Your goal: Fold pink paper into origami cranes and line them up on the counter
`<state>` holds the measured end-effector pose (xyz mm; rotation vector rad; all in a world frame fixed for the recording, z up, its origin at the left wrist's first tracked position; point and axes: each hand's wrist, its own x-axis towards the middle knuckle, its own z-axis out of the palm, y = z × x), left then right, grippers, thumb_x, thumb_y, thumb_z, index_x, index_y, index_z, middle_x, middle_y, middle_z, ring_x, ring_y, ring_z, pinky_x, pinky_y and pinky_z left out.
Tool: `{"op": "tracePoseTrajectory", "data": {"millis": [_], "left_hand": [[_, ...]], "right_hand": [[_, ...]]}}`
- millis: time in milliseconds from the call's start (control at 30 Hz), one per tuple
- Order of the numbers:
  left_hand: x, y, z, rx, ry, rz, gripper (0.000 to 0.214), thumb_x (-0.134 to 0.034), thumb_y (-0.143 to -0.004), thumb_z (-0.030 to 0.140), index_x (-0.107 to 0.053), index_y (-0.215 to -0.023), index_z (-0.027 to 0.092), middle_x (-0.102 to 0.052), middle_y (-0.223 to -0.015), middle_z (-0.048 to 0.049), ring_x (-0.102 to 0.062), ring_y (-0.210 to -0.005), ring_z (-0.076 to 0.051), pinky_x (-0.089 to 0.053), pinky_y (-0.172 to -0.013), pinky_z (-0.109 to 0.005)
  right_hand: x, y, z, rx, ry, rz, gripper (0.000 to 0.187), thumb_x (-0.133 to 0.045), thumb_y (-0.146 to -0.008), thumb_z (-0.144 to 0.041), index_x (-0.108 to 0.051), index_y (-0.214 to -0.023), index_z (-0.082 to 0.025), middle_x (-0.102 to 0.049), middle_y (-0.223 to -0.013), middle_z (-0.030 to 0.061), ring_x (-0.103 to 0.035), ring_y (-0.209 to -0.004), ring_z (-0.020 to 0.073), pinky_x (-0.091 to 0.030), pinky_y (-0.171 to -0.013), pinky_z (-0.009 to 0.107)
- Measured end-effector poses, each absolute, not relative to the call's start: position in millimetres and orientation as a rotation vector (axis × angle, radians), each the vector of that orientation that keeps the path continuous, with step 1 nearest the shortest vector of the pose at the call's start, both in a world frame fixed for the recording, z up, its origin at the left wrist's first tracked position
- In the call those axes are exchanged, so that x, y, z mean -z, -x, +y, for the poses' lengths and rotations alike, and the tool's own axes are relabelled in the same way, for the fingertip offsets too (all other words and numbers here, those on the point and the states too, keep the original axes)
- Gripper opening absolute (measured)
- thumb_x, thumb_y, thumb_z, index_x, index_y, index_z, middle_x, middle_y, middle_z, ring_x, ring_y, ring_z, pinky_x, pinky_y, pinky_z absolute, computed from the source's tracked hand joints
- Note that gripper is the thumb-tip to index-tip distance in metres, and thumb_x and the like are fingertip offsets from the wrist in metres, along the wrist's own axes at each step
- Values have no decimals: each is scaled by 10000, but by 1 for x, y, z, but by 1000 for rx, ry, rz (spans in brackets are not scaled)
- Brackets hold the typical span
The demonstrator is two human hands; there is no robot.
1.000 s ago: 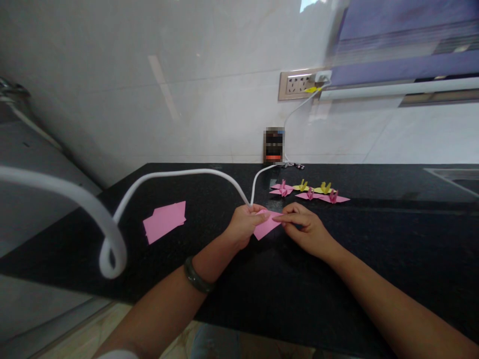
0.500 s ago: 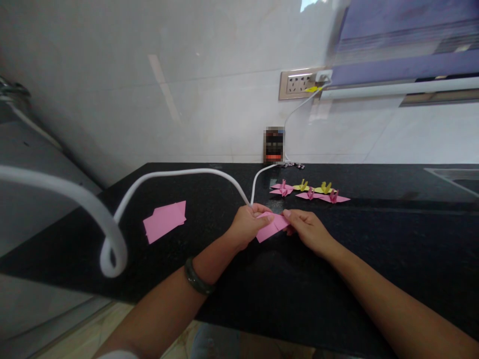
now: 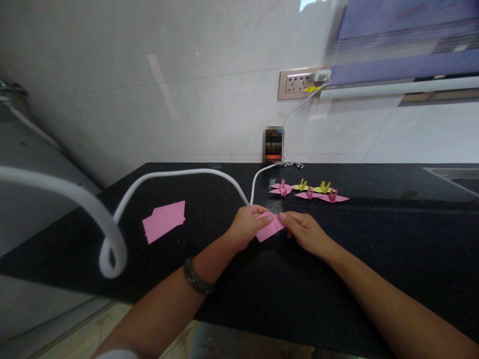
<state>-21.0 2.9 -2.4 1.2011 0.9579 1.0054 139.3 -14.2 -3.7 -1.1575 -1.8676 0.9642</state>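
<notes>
A folded pink paper (image 3: 270, 227) lies on the black counter (image 3: 374, 239), held between both hands. My left hand (image 3: 246, 227) pinches its left side, fingers curled over the top edge. My right hand (image 3: 305, 232) grips its right end with closed fingers. A dark bangle sits on my left wrist.
A small stack of pink paper sheets (image 3: 164, 220) lies to the left. Several folded pink and yellow paper cranes (image 3: 309, 191) stand in a row behind the hands. A thick white cable (image 3: 112, 219) loops across the counter. A phone (image 3: 274, 145) leans on the wall, wired to a socket (image 3: 299, 85).
My right hand slid left along the pink paper and curled shut on its right end. The paper has folded narrower between the hands.
</notes>
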Motion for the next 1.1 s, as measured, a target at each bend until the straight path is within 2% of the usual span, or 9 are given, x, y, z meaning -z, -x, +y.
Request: {"op": "tracePoseTrajectory", "data": {"millis": [300,467,567,700,900,1100], "left_hand": [[4,22,4,-989,-1224,972,263,-649,-567,269,-557,-753,106,-549,-617,-14,-470,-499,-62,-336,-471,-180],[6,23,5,-979,-1290,965,260,-627,-591,273,-555,-787,117,-554,-641,-18,-472,-511,-65,-336,-478,-181],[4,24,4,-966,-1316,969,254,-620,-593,265,-555,-792,120,-558,-643,-20,-468,-506,-65,-329,-474,-179],[-2,22,0,-919,-1359,995,240,-619,-584,238,-559,-786,124,-565,-637,-22,-466,-501,-66,-321,-465,-175],[-8,20,-4,-877,-1453,1018,219,-597,-597,220,-565,-793,129,-554,-612,-15,-435,-469,-56,-299,-438,-167],[-7,20,-4,-836,-1478,998,233,-578,-610,226,-559,-825,137,-529,-595,1,-393,-428,-43,-272,-407,-164]], "right_hand": [[3,-139,-14,-879,1096,-1920,317,-348,-808,-385,-576,-742,-175,-482,-625,6,-461,-584,116,-381,-523,216],[3,-140,-13,-878,1101,-1925,345,-367,-797,-389,-504,-577,-162,-411,-599,-10,-428,-555,98,-366,-517,211],[5,-140,-11,-996,1144,-1841,348,-379,-783,-413,-473,-564,-159,-401,-565,-18,-418,-519,92,-361,-501,216],[8,-140,-10,-1169,1166,-1703,317,-419,-749,-439,-511,-638,-156,-402,-542,-26,-394,-496,85,-355,-473,211],[6,-140,-12,-1312,1123,-1591,245,-508,-692,-389,-545,-656,-150,-424,-543,-38,-368,-473,64,-328,-452,195],[7,-140,-12,-1403,1107,-1542,207,-518,-696,-346,-555,-685,-143,-442,-543,-41,-361,-459,55,-306,-445,187]]}}
